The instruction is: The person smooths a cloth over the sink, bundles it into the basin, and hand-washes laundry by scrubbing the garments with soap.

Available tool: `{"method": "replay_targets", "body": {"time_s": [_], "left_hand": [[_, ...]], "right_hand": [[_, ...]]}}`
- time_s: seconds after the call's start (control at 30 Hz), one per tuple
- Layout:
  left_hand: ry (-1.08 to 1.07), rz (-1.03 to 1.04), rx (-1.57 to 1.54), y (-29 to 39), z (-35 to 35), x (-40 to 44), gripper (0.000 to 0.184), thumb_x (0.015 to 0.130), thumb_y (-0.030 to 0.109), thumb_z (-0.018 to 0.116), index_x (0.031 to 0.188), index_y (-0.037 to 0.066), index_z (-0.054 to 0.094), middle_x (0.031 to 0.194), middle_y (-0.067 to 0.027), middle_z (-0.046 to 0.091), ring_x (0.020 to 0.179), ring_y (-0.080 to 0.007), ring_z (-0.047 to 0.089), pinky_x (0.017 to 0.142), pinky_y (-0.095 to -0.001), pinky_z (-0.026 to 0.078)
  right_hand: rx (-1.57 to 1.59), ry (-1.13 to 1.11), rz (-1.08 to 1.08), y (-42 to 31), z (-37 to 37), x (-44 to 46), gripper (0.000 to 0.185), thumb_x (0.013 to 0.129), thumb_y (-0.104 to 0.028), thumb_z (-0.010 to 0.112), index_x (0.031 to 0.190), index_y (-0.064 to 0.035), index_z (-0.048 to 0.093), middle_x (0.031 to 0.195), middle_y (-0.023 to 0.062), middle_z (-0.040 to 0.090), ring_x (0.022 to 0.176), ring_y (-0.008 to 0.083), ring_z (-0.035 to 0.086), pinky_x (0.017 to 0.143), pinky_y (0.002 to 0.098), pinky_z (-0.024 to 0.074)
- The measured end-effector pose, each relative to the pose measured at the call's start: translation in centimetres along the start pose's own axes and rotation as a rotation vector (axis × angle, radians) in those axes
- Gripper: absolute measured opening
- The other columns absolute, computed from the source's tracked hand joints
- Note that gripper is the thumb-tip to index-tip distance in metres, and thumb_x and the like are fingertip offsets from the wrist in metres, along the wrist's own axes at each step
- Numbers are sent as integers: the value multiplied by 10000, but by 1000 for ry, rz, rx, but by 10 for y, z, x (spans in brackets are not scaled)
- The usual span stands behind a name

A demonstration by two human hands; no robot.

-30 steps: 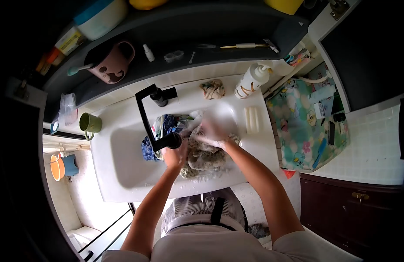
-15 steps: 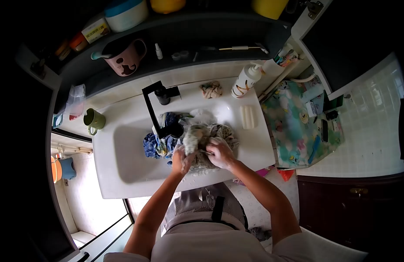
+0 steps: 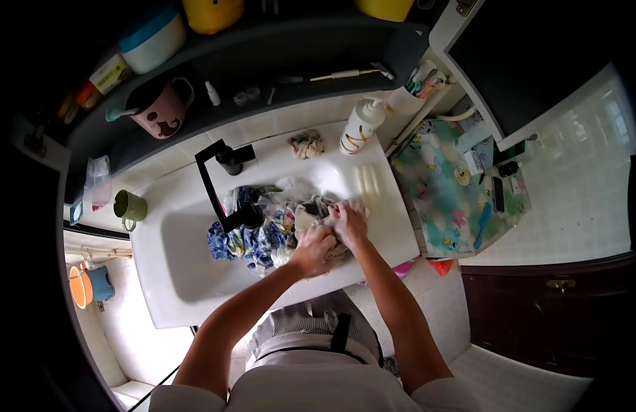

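Note:
A wet, soapy beige-grey cloth is bunched in the right part of the white sink. My left hand is closed on its near side. Close beside it, my right hand grips the same cloth, fingers curled and wet with suds. To the left of my hands lies a blue patterned garment, wet and crumpled, with white and yellow parts. The black faucet reaches over it and hides a piece of it. White foam sits behind the cloth.
On the sink's back ledge are a crumpled cloth and a white pump bottle. A green mug stands at the left corner. A pink pitcher sits on the dark shelf. On the right, a patterned mat holds a phone and comb.
My hands and the cloth between them have shifted right within the sink, and my right hand has moved up towards the ledge. The whole view has also turned slightly.

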State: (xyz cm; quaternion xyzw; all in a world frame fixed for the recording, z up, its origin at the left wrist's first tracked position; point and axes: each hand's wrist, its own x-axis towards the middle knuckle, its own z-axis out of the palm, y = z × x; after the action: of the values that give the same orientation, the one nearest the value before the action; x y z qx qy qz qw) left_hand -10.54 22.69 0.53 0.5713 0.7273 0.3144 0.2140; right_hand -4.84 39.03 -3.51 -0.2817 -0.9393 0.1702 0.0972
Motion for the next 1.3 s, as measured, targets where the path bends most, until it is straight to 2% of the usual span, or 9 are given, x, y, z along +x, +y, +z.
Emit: {"method": "replay_targets", "body": {"time_s": [0.13, 0.27, 0.5, 0.6, 0.87, 1.03, 1.07, 1.13, 1.3], "left_hand": [[712, -284, 125, -1, 23, -17, 459, 790, 213, 643, 1166, -4, 494, 1299, -278, 402, 1225, -440, 383, 1006, -525, 313], [585, -336, 197, -18, 41, 12, 499, 833, 157, 559, 1301, 39, 433, 1468, -257, 220, 1348, -467, 223, 1075, -514, 264], [503, -377, 301, -74, 61, 18, 503, 756, 151, 531, 1258, 117, 527, 1373, -236, 350, 1243, -474, 333, 1030, -556, 282], [513, -473, 371, -85, 64, 28, 452, 763, 170, 530, 1210, 116, 556, 1288, -223, 428, 1165, -442, 402, 942, -528, 344], [718, -679, 284, -118, 44, 60, 311, 790, 206, 592, 1074, 80, 583, 1104, -216, 522, 1003, -401, 508, 793, -474, 448], [531, -515, 108, -69, 19, 25, 562, 798, 348, 670, 1283, 140, 475, 1289, -289, 424, 1173, -443, 431, 963, -472, 389], [432, -434, 90, -65, 17, 9, 701, 777, 374, 698, 1382, 194, 392, 1378, -303, 331, 1250, -460, 363, 1010, -492, 358], [360, -410, 81, -52, 8, -17, 771, 760, 386, 711, 1423, 264, 337, 1404, -292, 308, 1263, -453, 359, 1014, -481, 366], [213, -606, 167, -26, 7, -39, 761, 767, 279, 708, 1425, 303, 327, 1309, -198, 445, 1081, -363, 538, 848, -414, 488]], "right_hand": [[-231, 80, -111, -21, -3, -35, 342, 930, -347, 474, 1047, -40, 566, 1146, 204, 550, 1191, 405, 438, 1070, 553, 224], [87, -148, -11, 5, 72, -68, 482, 887, -246, 417, 1329, -55, 452, 1376, 205, 430, 1362, 389, 250, 1116, 603, 9], [-184, -337, -156, -4, 77, -22, 469, 874, -244, 411, 1328, -151, 486, 1391, 125, 449, 1363, 322, 281, 1100, 626, -46], [-107, -338, -153, 0, 90, 5, 439, 874, -217, 401, 1293, -154, 517, 1400, 117, 441, 1357, 325, 290, 1098, 626, -23], [-2, -141, -81, -33, 79, 90, 156, 762, -277, 623, 865, -174, 681, 797, 118, 674, 830, 316, 636, 985, 479, 365], [789, -71, 47, -15, 46, 94, 509, 743, -443, 684, 1076, -69, 598, 1083, 173, 592, 1099, 314, 525, 952, 389, 402], [661, -400, 62, -8, 28, 86, 627, 717, -410, 719, 1201, -56, 534, 1174, 181, 540, 1206, 325, 444, 1020, 421, 345], [252, -354, -524, 13, 14, 57, 771, 691, -427, 747, 1299, -65, 441, 1331, 199, 401, 1302, 354, 324, 1072, 464, 278], [188, -494, -590, 26, -1, 31, 1061, 609, -440, 814, 1426, -102, 228, 1421, 228, 266, 1341, 409, 221, 1097, 493, 243]]}}
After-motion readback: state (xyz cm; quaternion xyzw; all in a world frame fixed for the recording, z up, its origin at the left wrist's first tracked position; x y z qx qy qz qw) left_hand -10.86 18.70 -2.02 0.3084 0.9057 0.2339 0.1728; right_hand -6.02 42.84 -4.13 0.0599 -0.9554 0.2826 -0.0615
